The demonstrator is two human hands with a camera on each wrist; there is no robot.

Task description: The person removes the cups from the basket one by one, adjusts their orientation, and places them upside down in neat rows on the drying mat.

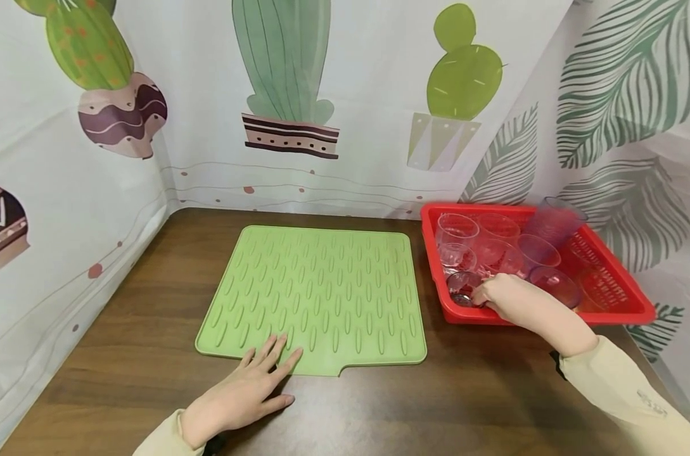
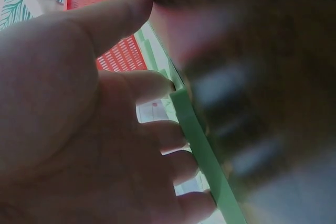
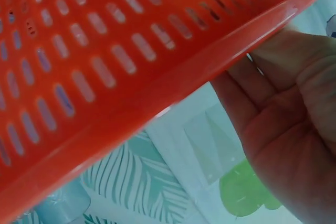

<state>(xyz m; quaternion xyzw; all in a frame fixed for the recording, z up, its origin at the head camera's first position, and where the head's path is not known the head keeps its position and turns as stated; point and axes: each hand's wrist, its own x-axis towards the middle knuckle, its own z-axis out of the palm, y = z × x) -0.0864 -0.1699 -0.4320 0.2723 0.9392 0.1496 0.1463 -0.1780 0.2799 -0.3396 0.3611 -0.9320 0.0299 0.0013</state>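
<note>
At the front left inside the red basket (image 1: 538,316), my right hand (image 1: 510,301) pinches the rim of a dark-tinted drinking glass (image 1: 463,284) with curled fingers. In the right wrist view the same hand (image 3: 294,124) reaches over the basket's rim, and its fingertips are hidden behind the wall. My left hand (image 1: 244,386) lies spread, its fingers resting on the front edge of a green drying mat (image 1: 316,291) and its thumb over the table. From the left wrist view, the straight fingertips meet the mat's edge (image 2: 202,150).
More clear glasses (image 1: 457,229) stand in the basket, and a purple-tinted one (image 1: 554,221) leans high at the back right. The basket sits at the right of the brown wooden table (image 1: 134,304). A cloth (image 1: 373,82) printed with cacti and leaves hangs behind and beside it.
</note>
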